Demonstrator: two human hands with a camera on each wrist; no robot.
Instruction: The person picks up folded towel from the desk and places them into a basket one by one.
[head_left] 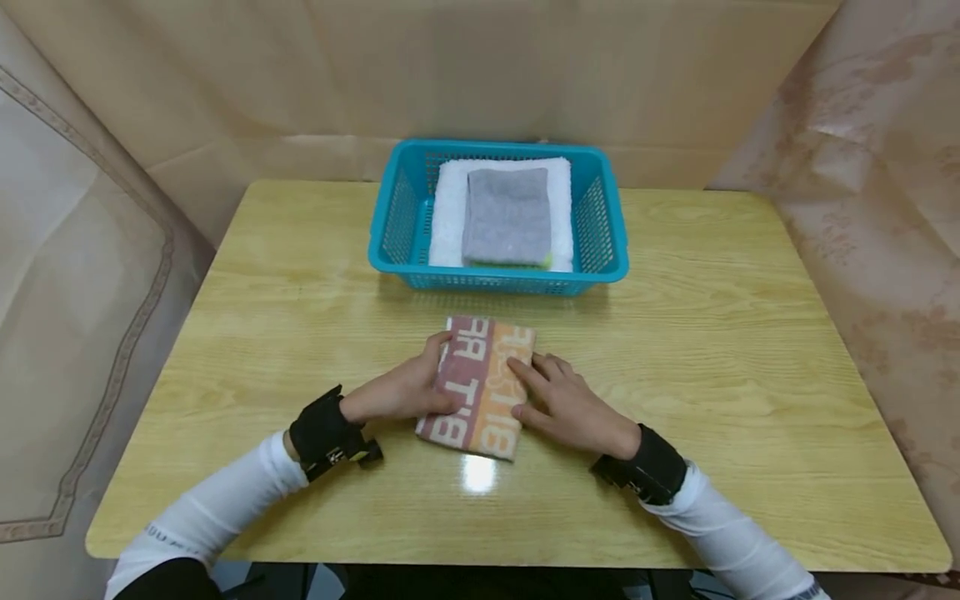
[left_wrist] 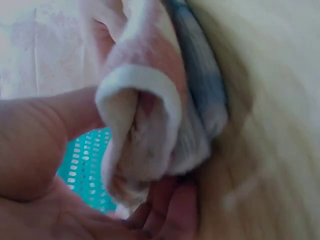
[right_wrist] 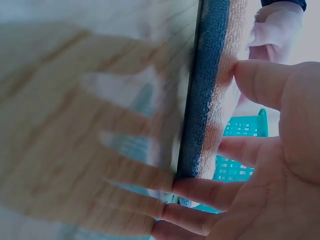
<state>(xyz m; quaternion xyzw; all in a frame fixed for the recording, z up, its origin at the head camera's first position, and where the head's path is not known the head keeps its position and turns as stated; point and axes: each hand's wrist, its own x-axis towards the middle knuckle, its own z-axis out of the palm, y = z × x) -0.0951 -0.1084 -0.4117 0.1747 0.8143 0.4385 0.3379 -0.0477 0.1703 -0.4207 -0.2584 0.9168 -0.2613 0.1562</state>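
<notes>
A folded towel (head_left: 480, 387), maroon and orange with white lettering, lies on the table in front of the basket. Along its left edge my left hand (head_left: 408, 387) grips it, thumb on top and fingers at the side and underneath. The left wrist view shows a rounded, white-edged fold of the towel (left_wrist: 145, 115) between thumb and fingers, with blue-grey layers below. My right hand (head_left: 573, 408) rests against the right edge with fairly straight fingers. In the right wrist view, its thumb and one finger touch the towel's orange top (right_wrist: 232, 55), over a dark blue underside layer; other fingers reach the tabletop.
A blue-green plastic basket (head_left: 498, 282) stands at the back of the wooden table (head_left: 712, 333). Inside it lies a folded white towel (head_left: 450, 212) with a smaller folded grey towel (head_left: 507, 215) on top. Beige cloth (head_left: 487, 75) hangs behind the table.
</notes>
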